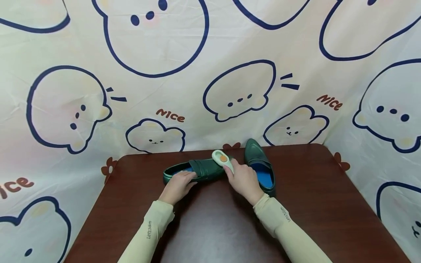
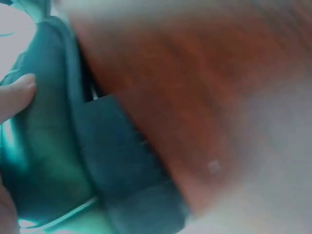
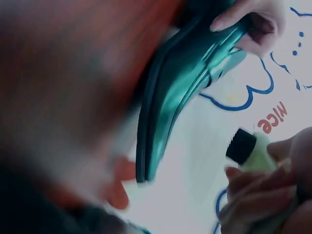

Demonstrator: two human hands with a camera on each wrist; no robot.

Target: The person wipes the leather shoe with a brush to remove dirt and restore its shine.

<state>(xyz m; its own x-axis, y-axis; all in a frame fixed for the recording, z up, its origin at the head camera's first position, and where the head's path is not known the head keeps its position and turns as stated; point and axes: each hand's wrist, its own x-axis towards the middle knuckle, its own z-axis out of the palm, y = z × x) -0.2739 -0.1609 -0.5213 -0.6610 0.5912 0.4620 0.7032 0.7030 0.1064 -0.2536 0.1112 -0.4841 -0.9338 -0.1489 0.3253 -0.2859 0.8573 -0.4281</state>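
My left hand [image 1: 178,187] grips a dark green loafer [image 1: 205,168] by its side at the opening, the fingers over the rim. The loafer lies sideways near the table's back edge, toe to the right, blue insole partly hidden. In the left wrist view, a thumb [image 2: 18,95] presses on the green upper beside the dark sole and heel [image 2: 131,156]. My right hand [image 1: 244,181] holds a pale green brush [image 1: 221,157] with an orange spot on its back, over the toe. Dark bristles [image 3: 241,146] show in the right wrist view, apart from the shoe there.
The other green loafer [image 1: 258,157] stands just right of my right hand, toe toward the back, with its blue insole visible. The brown table [image 1: 217,226] has a cloth printed with bears [image 1: 184,95] hanging behind it and at both sides.
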